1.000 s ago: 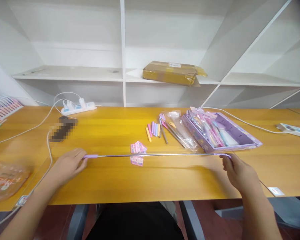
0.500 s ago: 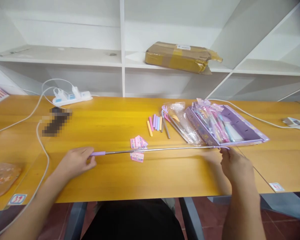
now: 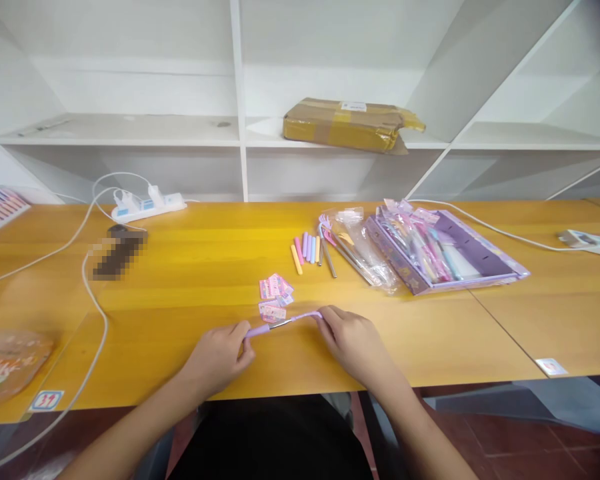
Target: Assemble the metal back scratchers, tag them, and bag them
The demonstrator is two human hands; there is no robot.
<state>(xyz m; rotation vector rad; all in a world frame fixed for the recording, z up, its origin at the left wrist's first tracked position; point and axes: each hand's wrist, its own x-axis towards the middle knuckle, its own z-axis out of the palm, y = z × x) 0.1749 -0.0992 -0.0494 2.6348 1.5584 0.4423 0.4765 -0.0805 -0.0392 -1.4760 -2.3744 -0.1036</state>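
Note:
Between my hands is a telescopic back scratcher (image 3: pixel 281 324), its metal rod short and its handle and curved head purple. My left hand (image 3: pixel 223 355) is closed round the handle end. Fingers of my right hand (image 3: pixel 353 339) pinch the curved head. Just beyond lie several pink printed cards (image 3: pixel 276 287). Farther back are several coloured handle sleeves (image 3: pixel 306 249), yellow, pink and purple. Beside them rest more back scratcher rods (image 3: pixel 350 257) with purple, pink and yellow heads, partly on a clear plastic bag (image 3: pixel 383 270).
A purple display box (image 3: pixel 480 240) with bagged items stands at the right. A white power strip (image 3: pixel 150 208) and cable (image 3: pixel 97 300) lie at the left, near a pixelated dark object (image 3: pixel 120 253). An orange pouch (image 3: pixel 10 367) is at the left edge. A taped carton (image 3: pixel 345 125) sits on the shelf.
The back scratcher, stretched long between my hands before, is now slid short. My right hand has come far left and my left hand somewhat right; both are nearer the table's front edge.

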